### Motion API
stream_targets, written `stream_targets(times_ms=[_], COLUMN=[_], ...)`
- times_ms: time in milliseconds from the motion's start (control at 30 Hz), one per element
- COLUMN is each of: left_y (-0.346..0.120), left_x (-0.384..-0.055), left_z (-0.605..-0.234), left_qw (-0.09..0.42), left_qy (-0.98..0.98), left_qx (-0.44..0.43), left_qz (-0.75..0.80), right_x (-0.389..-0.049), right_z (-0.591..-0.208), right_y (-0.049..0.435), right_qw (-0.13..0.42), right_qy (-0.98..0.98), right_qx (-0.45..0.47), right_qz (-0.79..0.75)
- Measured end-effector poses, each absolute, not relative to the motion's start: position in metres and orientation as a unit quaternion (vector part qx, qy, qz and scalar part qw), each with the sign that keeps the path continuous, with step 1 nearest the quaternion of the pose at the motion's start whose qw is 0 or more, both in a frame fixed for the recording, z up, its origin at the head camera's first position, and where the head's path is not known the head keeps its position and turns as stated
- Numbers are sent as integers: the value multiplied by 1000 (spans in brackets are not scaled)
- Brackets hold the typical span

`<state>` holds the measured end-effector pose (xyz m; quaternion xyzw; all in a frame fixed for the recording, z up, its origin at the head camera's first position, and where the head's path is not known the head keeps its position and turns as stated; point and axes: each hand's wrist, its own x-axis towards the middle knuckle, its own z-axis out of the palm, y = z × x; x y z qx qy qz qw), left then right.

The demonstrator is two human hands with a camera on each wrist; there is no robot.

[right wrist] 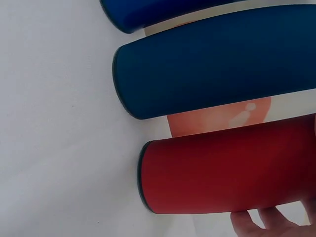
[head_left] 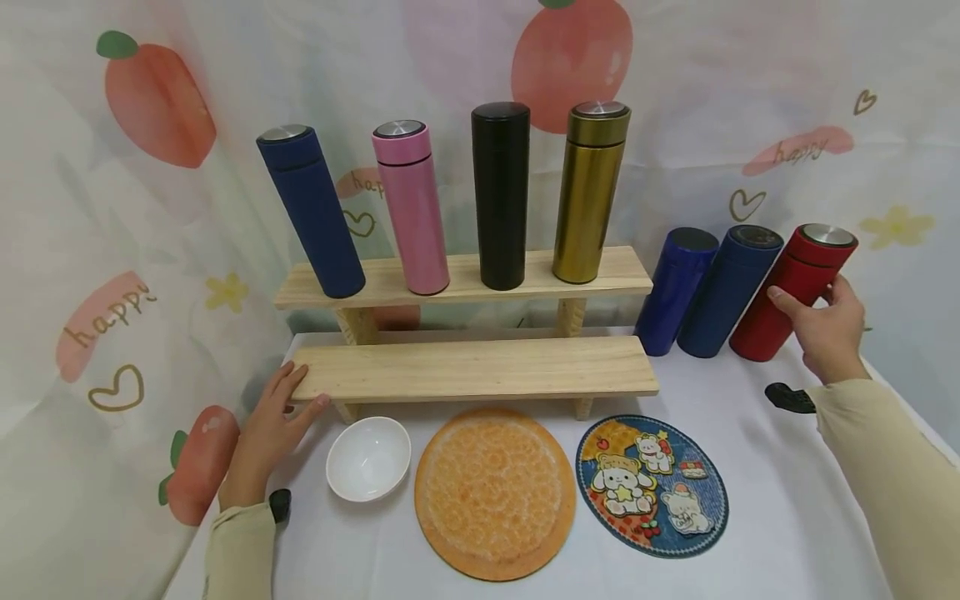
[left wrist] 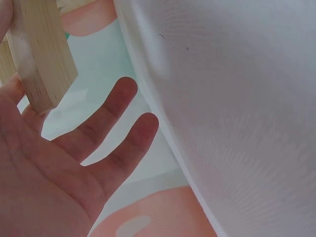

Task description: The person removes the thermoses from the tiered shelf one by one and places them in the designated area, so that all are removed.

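Note:
At the right, my right hand (head_left: pixel 832 329) grips a red thermos bottle (head_left: pixel 791 292) with a silver-topped lid, thumb on its near side and fingers round the far side. In the right wrist view, the bottle's base (right wrist: pixel 148 177) is close over the white cloth. My left hand (head_left: pixel 266 433) rests at the left end of the lower shelf of a wooden stand (head_left: pixel 472 371). Its thumb lies by the front edge; in the left wrist view two fingers (left wrist: pixel 136 143) stretch out straight past the board end (left wrist: pixel 44 59).
A dark blue bottle (head_left: pixel 731 292) and a brighter blue one (head_left: pixel 675 292) stand beside the red one. Navy (head_left: pixel 315 217), pink (head_left: pixel 412 208), black (head_left: pixel 501 196) and gold (head_left: pixel 592 192) bottles line the upper shelf. In front are a white bowl (head_left: pixel 367 458), a round orange mat (head_left: pixel 495 496) and a cartoon mat (head_left: pixel 705 483).

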<state>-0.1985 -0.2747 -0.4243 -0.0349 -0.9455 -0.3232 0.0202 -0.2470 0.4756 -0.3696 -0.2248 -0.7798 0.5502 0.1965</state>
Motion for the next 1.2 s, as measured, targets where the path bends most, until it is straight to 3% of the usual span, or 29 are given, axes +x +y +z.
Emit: stream_targets(times_ms=[533, 867, 1200], left_y=[-274, -275, -276], left_x=[-200, -200, -200], left_z=[-429, -425, -431], left_qw=[38, 45, 48], left_qy=[-944, -943, -940], left_qx=[-45, -44, -45], left_qz=[-324, -327, -335], right_x=[-242, -234, -217], right_z=[-380, -360, -327], right_y=[471, 454, 426], right_qw=[175, 296, 398], right_qy=[-773, -666, -708], right_qx=[-234, -227, -191], right_qz=[563, 645, 551])
